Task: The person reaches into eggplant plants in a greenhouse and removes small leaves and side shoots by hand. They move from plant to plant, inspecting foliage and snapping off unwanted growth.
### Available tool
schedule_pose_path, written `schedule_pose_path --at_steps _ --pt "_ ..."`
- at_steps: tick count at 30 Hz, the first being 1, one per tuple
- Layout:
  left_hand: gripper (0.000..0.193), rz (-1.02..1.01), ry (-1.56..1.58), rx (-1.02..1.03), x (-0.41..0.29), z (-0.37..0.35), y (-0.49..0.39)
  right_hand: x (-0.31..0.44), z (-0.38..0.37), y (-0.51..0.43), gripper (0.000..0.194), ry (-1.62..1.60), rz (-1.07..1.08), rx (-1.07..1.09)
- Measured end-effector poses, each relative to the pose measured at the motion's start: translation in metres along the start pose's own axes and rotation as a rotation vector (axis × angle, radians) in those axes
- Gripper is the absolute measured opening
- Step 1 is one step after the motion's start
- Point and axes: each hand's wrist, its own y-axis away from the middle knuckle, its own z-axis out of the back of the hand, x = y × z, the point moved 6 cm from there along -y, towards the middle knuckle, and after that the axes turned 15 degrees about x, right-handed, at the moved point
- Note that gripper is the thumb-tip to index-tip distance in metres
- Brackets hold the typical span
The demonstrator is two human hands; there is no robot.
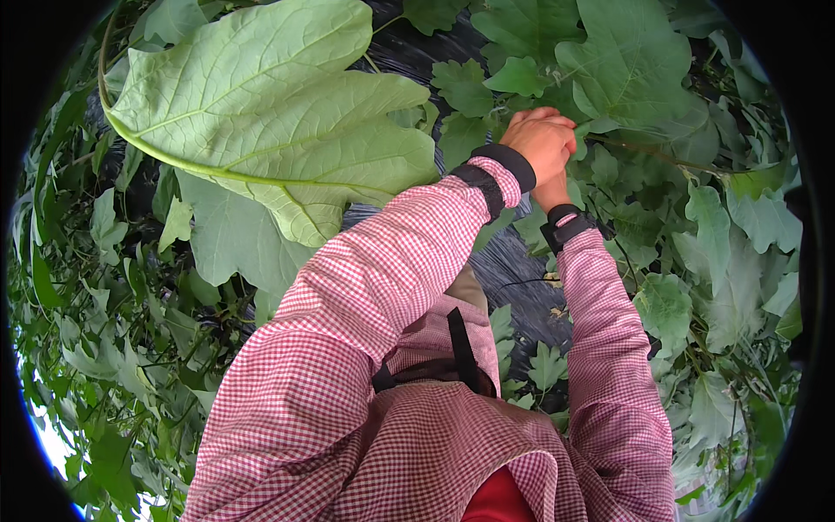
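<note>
Both hands are together among the leaves of a lobed, broad-leaved plant at the upper right of centre. My left hand, in a checked sleeve with a black wrist strap, lies over the other hand, its fingers bent at a small green leaf. Mostly hidden behind it, my right hand shows only its lower part near the wrist. What either hand holds cannot be seen. Just above them hangs a broad green leaf, and small lobed leaves grow to their left.
A very large pale leaf with a thick midrib spans the upper left, touching the left sleeve. Dark plastic sheeting covers the ground between the plants. Dense foliage stands on the left, with more leaves on the right. A brown stem runs rightward.
</note>
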Motion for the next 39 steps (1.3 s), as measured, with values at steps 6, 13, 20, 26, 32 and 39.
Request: schedule_pose_path --at_steps 6,13,20,26,32,39 --pt "0.009 -0.038 0.276 -0.432 0.008 0.056 0.007 0.021 0.079 -0.034 0.020 -0.837 -0.121 -0.286" --pt "0.024 0.039 0.112 -0.343 0.043 0.083 -0.036 0.059 0.188 -0.014 0.023 -1.190 -0.026 -0.325" --pt "0.033 0.088 -0.329 -0.064 0.049 0.080 -0.073 0.065 0.177 0.018 0.025 -0.307 -0.372 -0.081" --pt "0.028 0.107 -0.471 0.009 0.059 0.088 -0.081 0.076 0.187 0.004 0.031 0.170 0.053 -0.673" --pt "0.027 0.160 -0.489 -0.010 0.064 0.099 -0.077 0.025 0.198 -0.092 0.034 0.334 -0.437 -0.160" --pt "0.025 0.219 -0.507 0.015 0.065 0.101 -0.072 0.030 0.214 -0.061 0.036 0.355 -0.237 0.009"
